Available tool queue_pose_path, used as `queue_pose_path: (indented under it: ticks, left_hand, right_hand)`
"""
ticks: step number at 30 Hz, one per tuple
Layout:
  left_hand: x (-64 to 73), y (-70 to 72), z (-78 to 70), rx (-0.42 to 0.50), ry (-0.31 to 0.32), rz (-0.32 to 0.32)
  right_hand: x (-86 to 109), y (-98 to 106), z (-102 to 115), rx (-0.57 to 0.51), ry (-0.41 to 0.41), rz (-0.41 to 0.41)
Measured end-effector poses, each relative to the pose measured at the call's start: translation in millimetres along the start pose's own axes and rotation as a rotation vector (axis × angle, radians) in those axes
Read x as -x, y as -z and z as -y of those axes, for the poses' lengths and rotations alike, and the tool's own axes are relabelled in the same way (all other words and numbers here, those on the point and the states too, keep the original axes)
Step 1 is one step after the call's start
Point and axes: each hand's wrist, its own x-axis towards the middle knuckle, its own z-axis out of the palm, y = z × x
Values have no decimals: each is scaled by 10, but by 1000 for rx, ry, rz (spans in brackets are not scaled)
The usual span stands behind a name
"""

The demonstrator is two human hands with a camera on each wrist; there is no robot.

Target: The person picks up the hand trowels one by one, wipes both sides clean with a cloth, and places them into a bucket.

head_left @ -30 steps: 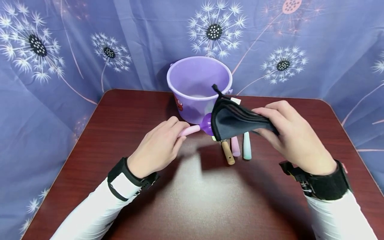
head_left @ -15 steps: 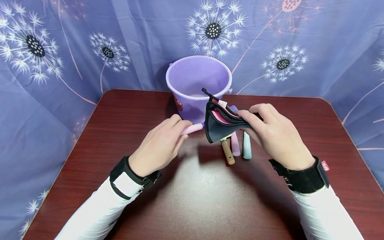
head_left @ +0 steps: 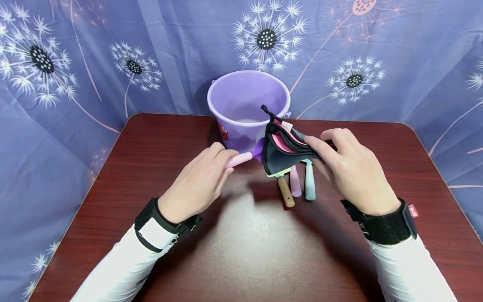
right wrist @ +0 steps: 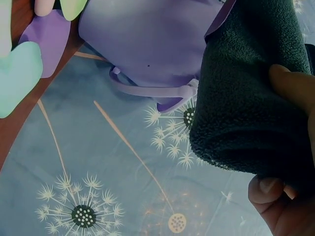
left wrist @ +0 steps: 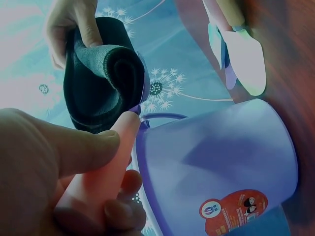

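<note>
My left hand (head_left: 198,182) grips the pink handle (head_left: 240,160) of a small shovel whose purple blade (head_left: 258,149) shows just beyond it. Folded in my right hand (head_left: 354,172) is a dark grey cloth (head_left: 281,162) with black edging, pink inner layers, a loop and a white tag. The cloth covers much of the blade; in the left wrist view the cloth (left wrist: 91,56) curls around beside the shovel's pink handle (left wrist: 106,177). From the right wrist, the fuzzy cloth (right wrist: 246,98) lies between thumb and fingers, with a sliver of purple blade at its edge.
A purple bucket (head_left: 241,136) stands behind the hands at the table's back edge. Under the cloth lie a wooden-handled tool (head_left: 286,192), a pink-handled one (head_left: 295,182) and a mint-green one (head_left: 310,182). A blue dandelion-print curtain (head_left: 181,54) hangs behind the brown table (head_left: 94,209).
My right hand has moved left with the cloth, then slightly back right. The cloth now shows its pink layers; it covered the purple blade half a second ago. The left hand stays almost still.
</note>
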Motion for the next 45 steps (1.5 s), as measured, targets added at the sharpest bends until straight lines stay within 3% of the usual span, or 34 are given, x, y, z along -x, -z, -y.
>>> queue_pose_path:
  ticks: [7,18,23,28,34,45]
  left_hand:
    - [10,4,29,22,4,0]
    - [-10,-69,-6,50,-27,-94]
    - [-7,-101,-44,12,15,-76]
    - [-6,-112,-54,-5,-5,-78]
    - [0,-106,-54,-27,-14,-92]
    - [9,-94,-52,-53,34,-47]
  right_hand:
    - [43,8,-44,24,-50,-12]
    - [106,-40,-11,2,-139,9]
    - [100,-81,59,-35,-101,43]
    - [75,-96,112,-52,-54,65]
    - [26,-67,166,-60,-23,62]
    - [-59,-17,214,-39,59,28]
